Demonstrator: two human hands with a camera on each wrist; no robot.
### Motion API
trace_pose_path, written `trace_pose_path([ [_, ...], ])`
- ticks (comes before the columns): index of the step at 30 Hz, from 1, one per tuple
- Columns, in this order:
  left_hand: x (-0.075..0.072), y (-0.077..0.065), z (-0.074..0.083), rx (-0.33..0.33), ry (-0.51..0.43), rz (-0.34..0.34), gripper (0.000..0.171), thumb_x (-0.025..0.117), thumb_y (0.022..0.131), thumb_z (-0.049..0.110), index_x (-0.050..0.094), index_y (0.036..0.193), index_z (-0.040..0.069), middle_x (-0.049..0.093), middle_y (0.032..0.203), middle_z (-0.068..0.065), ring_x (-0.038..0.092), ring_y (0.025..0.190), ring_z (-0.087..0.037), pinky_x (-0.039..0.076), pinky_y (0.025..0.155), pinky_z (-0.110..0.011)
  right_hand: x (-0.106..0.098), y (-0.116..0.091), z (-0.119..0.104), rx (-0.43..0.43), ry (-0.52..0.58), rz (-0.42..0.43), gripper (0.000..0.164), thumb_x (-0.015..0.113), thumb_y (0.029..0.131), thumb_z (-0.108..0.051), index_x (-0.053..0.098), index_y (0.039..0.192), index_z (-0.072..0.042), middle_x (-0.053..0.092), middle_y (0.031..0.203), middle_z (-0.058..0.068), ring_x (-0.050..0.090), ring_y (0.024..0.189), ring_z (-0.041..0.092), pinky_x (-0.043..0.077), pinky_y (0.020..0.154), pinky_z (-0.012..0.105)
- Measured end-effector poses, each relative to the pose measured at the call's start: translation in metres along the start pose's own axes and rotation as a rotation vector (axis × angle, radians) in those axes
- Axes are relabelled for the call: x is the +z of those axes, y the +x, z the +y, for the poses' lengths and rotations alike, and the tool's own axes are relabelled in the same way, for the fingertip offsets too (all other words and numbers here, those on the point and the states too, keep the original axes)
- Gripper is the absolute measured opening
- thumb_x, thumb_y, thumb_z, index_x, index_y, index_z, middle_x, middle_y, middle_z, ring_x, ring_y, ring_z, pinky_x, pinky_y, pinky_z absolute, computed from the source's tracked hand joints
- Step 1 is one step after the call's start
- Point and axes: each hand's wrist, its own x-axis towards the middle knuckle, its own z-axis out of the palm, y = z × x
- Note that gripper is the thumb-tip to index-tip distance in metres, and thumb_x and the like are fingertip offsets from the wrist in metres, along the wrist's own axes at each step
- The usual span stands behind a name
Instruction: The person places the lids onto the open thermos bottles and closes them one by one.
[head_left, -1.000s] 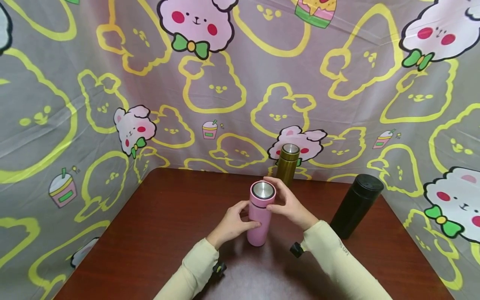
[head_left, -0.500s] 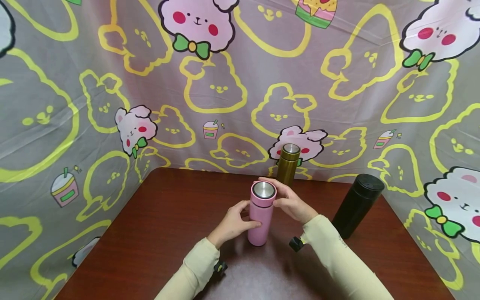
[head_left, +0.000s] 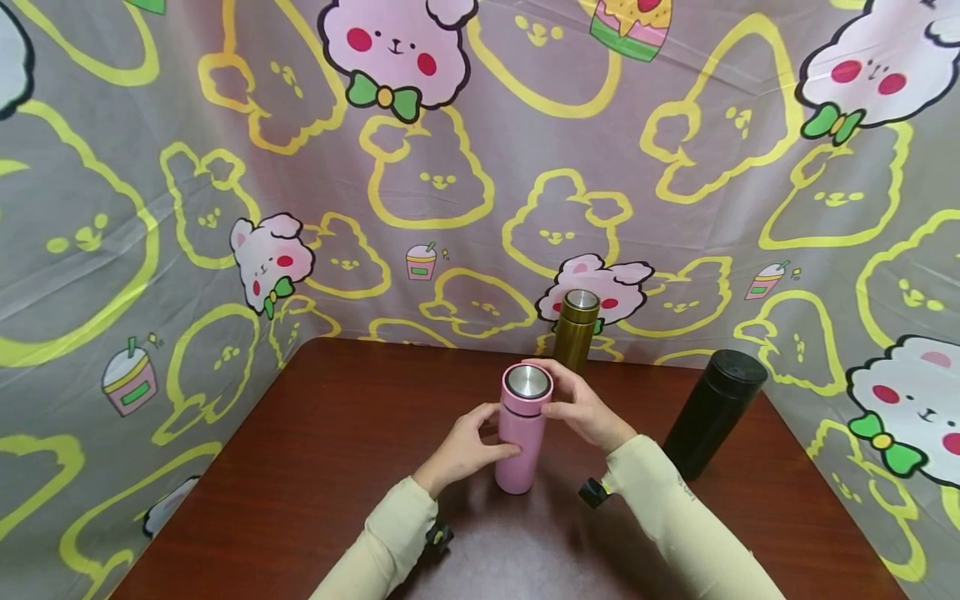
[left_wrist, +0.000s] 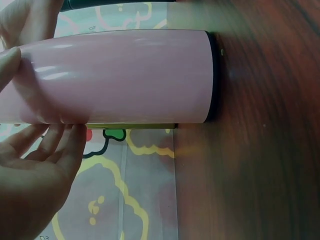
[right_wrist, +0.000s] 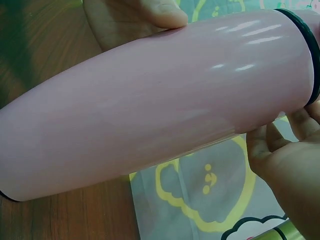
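A pink thermos (head_left: 520, 450) stands upright on the table, its lid (head_left: 528, 382) topped with a silvery disc. My left hand (head_left: 465, 442) grips the body from the left, thumb across the front and fingers behind, as the left wrist view also shows along the pink wall (left_wrist: 140, 75). On the right side, my right hand (head_left: 588, 410) holds the lid, its thumb at the near side and its fingers reaching round the back. In the right wrist view a dark ring runs between lid and body. The thermos partly hides the fingertips of both hands.
A gold thermos (head_left: 573, 342) stands behind the right hand near the table's back edge. To the right is a black flask (head_left: 712, 417), close to the right forearm. Patterned cloth (head_left: 435, 183) surrounds the brown table (head_left: 337, 433) at the back and sides.
The right hand's thumb and fingers have shifted round the lid: the thumb drew back to the right, then moved slightly inward. The left hand and the thermos stay in place.
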Motion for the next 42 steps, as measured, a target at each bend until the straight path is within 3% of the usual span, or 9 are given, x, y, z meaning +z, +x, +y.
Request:
trace_pose_path([
  [10,-0.0018,0.0,0.0013,-0.026,-0.039,-0.02,0.05,0.072,0.072,0.011,0.051,0.116,0.003,0.055,0.109,-0.006,0.052,0.101,-0.024,0.041,0.086,-0.041,0.0023,-0.0046,-0.0013,0.072,-0.156,0.132,0.057,0.062,0.078,-0.003,0.035,0.128,-0.002,0.048,0.119,0.014,0.047,0.105,0.026,0.042,0.084,0.038],
  [29,-0.0009,0.0018,-0.0071,-0.022,-0.029,-0.01,0.049,0.073,0.071,0.015,0.053,0.114,0.006,0.056,0.106,-0.004,0.053,0.099,-0.019,0.041,0.085,-0.036,0.0054,-0.0044,0.0025,0.105,-0.217,0.239,0.061,0.07,0.072,-0.002,0.035,0.121,-0.004,0.047,0.115,0.015,0.048,0.102,0.028,0.042,0.082,0.037],
  [33,-0.002,0.001,-0.0025,-0.022,-0.025,-0.009,0.048,0.073,0.071,0.013,0.053,0.114,0.004,0.056,0.105,-0.005,0.053,0.099,-0.021,0.041,0.085,-0.038,0.005,-0.004,0.0034,0.075,-0.181,0.216,0.064,0.07,0.072,-0.004,0.034,0.124,-0.003,0.046,0.116,0.014,0.048,0.104,0.026,0.042,0.083,0.035],
  [36,-0.0019,0.0011,-0.0028,-0.023,-0.017,-0.01,0.048,0.073,0.072,0.013,0.053,0.114,0.004,0.056,0.106,-0.005,0.053,0.099,-0.022,0.042,0.084,-0.038,0.0032,-0.0045,0.0036,0.041,-0.095,0.156,0.064,0.065,0.077,-0.007,0.028,0.129,-0.001,0.043,0.12,0.015,0.045,0.108,0.026,0.04,0.086,0.036],
  [39,-0.0017,0.0011,-0.0029,-0.026,-0.002,-0.01,0.048,0.073,0.071,0.012,0.053,0.114,0.003,0.055,0.106,-0.006,0.053,0.099,-0.022,0.042,0.084,-0.038,0.0011,-0.0039,0.0037,0.003,0.016,0.071,0.059,0.049,0.081,-0.003,0.021,0.133,0.003,0.038,0.126,0.017,0.041,0.112,0.028,0.036,0.09,0.039],
  [42,-0.0018,0.0007,-0.0015,-0.037,0.001,-0.01,0.048,0.073,0.071,0.013,0.053,0.114,0.004,0.055,0.107,-0.007,0.053,0.099,-0.021,0.042,0.084,-0.038,-0.0009,-0.0017,0.0042,-0.019,0.083,-0.01,0.062,0.032,0.075,0.004,0.016,0.135,0.005,0.033,0.13,0.018,0.035,0.117,0.03,0.03,0.095,0.042],
])
